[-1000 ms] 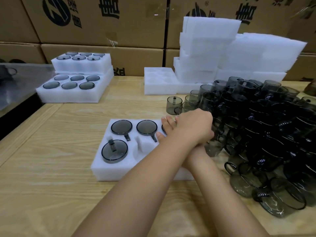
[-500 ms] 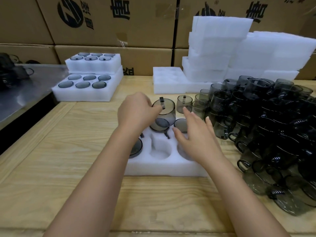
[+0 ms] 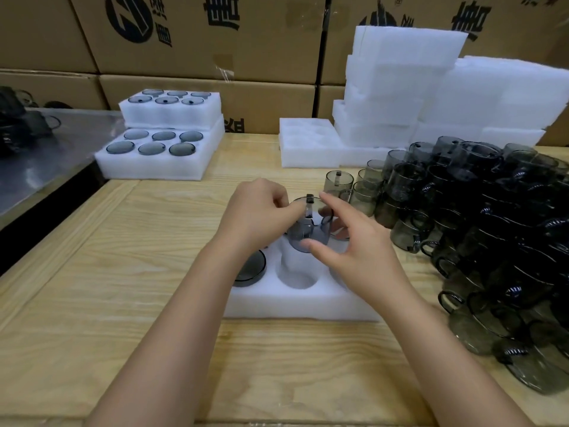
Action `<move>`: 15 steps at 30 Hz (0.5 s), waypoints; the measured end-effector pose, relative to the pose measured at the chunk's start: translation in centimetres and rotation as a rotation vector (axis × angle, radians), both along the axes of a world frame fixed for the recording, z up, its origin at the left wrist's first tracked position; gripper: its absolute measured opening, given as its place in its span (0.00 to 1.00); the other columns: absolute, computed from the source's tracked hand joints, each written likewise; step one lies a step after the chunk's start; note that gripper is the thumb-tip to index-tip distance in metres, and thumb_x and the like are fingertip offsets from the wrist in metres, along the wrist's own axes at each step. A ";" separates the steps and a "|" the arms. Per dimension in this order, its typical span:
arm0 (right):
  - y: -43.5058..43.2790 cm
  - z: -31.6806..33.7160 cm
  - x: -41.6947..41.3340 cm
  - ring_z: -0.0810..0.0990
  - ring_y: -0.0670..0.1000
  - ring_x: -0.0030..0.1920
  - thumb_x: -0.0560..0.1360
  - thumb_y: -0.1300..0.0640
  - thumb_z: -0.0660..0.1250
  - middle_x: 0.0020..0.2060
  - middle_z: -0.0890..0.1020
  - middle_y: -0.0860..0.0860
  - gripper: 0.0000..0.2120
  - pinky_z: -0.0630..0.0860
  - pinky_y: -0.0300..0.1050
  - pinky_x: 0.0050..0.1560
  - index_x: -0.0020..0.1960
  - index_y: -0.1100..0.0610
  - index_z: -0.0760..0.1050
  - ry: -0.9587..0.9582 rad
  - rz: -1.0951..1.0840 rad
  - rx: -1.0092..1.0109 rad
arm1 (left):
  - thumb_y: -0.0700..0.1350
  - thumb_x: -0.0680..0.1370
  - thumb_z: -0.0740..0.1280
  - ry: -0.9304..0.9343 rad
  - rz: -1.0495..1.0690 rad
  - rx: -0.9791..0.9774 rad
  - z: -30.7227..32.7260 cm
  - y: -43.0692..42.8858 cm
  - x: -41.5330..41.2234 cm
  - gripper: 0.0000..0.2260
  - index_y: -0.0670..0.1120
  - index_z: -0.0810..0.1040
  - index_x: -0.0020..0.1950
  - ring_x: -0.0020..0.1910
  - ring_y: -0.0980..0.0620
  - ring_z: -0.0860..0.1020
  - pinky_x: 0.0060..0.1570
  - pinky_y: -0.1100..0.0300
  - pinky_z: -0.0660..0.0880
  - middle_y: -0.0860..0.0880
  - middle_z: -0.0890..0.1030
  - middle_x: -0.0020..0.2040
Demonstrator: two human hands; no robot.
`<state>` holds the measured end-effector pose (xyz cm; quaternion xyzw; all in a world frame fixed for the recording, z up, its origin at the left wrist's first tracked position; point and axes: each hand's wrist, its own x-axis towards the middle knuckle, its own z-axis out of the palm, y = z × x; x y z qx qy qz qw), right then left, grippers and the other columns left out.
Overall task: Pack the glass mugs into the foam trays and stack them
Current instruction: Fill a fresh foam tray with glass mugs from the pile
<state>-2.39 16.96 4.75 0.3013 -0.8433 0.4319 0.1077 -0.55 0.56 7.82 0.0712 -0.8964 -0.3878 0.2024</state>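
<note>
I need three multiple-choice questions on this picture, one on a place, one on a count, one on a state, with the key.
1. Where does the stack of two filled trays stand? A) at the back left of the table B) on the floor C) on a chair
2. How many mugs show in its lower tray? A) three B) six C) nine
3. The middle front pocket of the near tray is A) empty B) filled with a mug C) cut away
Key: 1 A, it sits at the far left edge before the cartons; 2 B, two rows of three; 3 A, only white foam shows inside it, and the left hand holds a mug over the tray.
</note>
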 end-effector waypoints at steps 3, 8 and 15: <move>0.1 -0.1 0.0 0.74 0.35 0.49 0.67 0.51 0.73 0.54 0.76 0.40 0.32 0.68 0.25 0.53 0.69 0.48 0.68 -0.059 0.030 -0.077 | 0.49 0.73 0.68 0.031 -0.089 0.115 -0.2 -0.7 0.6 0.15 0.42 0.76 0.30 0.25 0.54 0.74 0.26 0.58 0.74 0.50 0.76 0.24; 0.6 0.4 -0.2 0.79 0.48 0.55 0.69 0.65 0.73 0.55 0.80 0.48 0.30 0.74 0.45 0.60 0.65 0.47 0.68 -0.262 0.204 -0.194 | 0.46 0.75 0.69 0.061 -0.274 0.281 -1.0 -2.6 1.8 0.10 0.44 0.80 0.34 0.35 0.51 0.81 0.42 0.55 0.76 0.46 0.82 0.31; 1.6 0.6 -0.5 0.77 0.44 0.58 0.71 0.68 0.70 0.58 0.78 0.46 0.29 0.70 0.34 0.58 0.64 0.45 0.67 -0.356 0.397 -0.087 | 0.46 0.70 0.71 0.047 -0.429 0.431 -2.2 -3.2 2.7 0.15 0.49 0.80 0.56 0.41 0.55 0.78 0.42 0.58 0.76 0.48 0.78 0.44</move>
